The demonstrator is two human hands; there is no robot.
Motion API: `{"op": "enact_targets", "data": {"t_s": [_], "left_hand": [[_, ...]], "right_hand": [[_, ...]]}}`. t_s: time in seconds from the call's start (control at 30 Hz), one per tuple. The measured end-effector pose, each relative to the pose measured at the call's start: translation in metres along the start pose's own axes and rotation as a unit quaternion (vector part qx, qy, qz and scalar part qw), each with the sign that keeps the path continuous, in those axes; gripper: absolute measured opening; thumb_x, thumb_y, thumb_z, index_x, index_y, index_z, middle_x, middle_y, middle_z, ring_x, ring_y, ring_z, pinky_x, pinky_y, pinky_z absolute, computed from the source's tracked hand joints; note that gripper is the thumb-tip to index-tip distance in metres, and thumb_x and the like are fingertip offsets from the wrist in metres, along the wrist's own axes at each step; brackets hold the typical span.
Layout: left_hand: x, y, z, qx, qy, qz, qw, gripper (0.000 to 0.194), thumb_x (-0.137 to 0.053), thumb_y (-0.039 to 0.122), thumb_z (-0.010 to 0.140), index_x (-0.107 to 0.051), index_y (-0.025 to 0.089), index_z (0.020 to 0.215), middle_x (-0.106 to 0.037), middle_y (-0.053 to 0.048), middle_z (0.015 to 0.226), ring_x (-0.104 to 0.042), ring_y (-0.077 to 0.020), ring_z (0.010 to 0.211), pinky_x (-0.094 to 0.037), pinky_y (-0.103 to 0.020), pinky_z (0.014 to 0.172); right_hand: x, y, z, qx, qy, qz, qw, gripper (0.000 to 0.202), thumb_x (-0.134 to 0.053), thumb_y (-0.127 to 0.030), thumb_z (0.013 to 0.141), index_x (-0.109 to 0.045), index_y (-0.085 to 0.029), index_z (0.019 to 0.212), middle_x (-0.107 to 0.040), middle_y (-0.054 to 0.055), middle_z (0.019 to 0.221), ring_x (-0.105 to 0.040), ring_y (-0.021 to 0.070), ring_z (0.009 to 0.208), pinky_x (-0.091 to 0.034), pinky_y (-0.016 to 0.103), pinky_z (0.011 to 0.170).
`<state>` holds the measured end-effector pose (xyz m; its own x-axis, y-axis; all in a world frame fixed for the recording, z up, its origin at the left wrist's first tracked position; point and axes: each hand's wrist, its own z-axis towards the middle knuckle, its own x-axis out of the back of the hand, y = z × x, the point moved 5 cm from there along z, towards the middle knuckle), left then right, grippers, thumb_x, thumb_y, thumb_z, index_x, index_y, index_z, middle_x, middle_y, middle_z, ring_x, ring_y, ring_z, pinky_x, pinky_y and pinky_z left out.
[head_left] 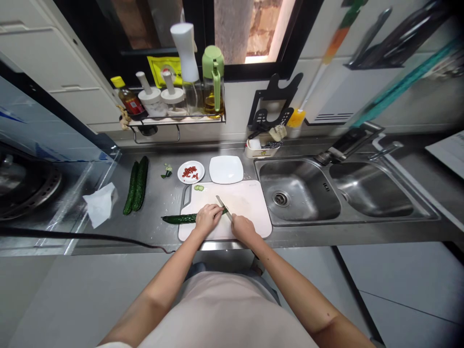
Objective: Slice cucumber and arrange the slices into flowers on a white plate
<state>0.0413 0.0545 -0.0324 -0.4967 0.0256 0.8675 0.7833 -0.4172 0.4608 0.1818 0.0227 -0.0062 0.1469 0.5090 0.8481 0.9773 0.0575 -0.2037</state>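
A long dark green cucumber (180, 219) lies across the pale cutting board (253, 208), its left end reaching past the board's edge. My left hand (208, 219) is closed over its right part, hiding that stretch. In my right hand (243, 228) is a small knife (222, 202), gripped by its handle; the blade slants up and to the left across the cucumber's right end, close to my left fingertips. A few cucumber slices (198, 187) rest near the board's upper left corner. Behind the board stand a white plate (226, 170) and a round dish (181, 179) with chopped red pieces.
Two whole cucumbers (139, 186) and a crumpled white tissue (99, 204) lie on the steel counter to the left. Green scraps (166, 171) sit beside the dish. On the right is a double sink (300, 220). A rack (177, 121) holds bottles and jars above the counter.
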Motion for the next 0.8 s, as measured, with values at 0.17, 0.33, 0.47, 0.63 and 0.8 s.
{"op": "enact_targets", "data": {"t_s": [0.17,0.33,0.47,0.63,0.8], "left_hand": [[0.0,0.0,0.0,0.0,0.003,0.004,1.0,0.022,-0.051,0.031,0.092,-0.07,0.027,0.102,-0.067,-0.003,0.098,-0.057,-0.0162,0.091,-0.046,-0.029,0.08],[0.0,0.0,0.0,0.001,0.006,0.005,1.0,0.022,-0.051,0.031,0.092,-0.07,0.027,0.101,-0.067,-0.003,0.099,-0.057,-0.0163,0.091,-0.047,-0.029,0.08],[0.0,0.0,-0.001,0.001,0.007,0.007,1.0,0.022,-0.05,0.031,0.092,-0.07,0.027,0.101,-0.068,-0.003,0.1,-0.057,-0.0163,0.091,-0.046,-0.028,0.079],[0.0,0.0,-0.002,0.005,0.01,0.009,1.0,0.021,-0.051,0.032,0.092,-0.07,0.028,0.101,-0.068,-0.002,0.099,-0.056,-0.0165,0.091,-0.046,-0.028,0.077],[0.0,0.0,-0.001,0.005,0.004,0.005,1.0,0.021,-0.051,0.032,0.092,-0.07,0.027,0.101,-0.068,-0.003,0.1,-0.057,-0.0163,0.091,-0.046,-0.028,0.078]], "right_hand": [[0.002,-0.004,0.007,-0.002,-0.007,0.011,1.0,0.031,-0.034,-0.014,0.092,-0.055,-0.014,0.114,-0.068,0.015,0.103,-0.065,0.0219,0.099,-0.044,0.029,0.077],[0.003,-0.007,0.011,-0.01,0.006,0.022,1.0,0.033,-0.034,-0.014,0.092,-0.053,-0.014,0.119,-0.068,0.015,0.104,-0.064,0.0209,0.101,-0.044,0.028,0.08],[-0.001,-0.008,0.009,-0.011,0.012,0.022,1.0,0.034,-0.032,-0.015,0.093,-0.051,-0.014,0.121,-0.068,0.015,0.103,-0.065,0.0224,0.1,-0.044,0.03,0.078],[-0.008,-0.002,-0.006,-0.018,0.003,0.009,1.0,0.029,-0.031,-0.015,0.094,-0.053,-0.014,0.113,-0.069,0.015,0.099,-0.065,0.0227,0.098,-0.044,0.03,0.076],[-0.016,0.007,-0.025,-0.037,-0.024,-0.001,0.999,0.026,-0.035,-0.015,0.093,-0.053,-0.014,0.112,-0.068,0.016,0.099,-0.066,0.0239,0.096,-0.044,0.031,0.075]]}}
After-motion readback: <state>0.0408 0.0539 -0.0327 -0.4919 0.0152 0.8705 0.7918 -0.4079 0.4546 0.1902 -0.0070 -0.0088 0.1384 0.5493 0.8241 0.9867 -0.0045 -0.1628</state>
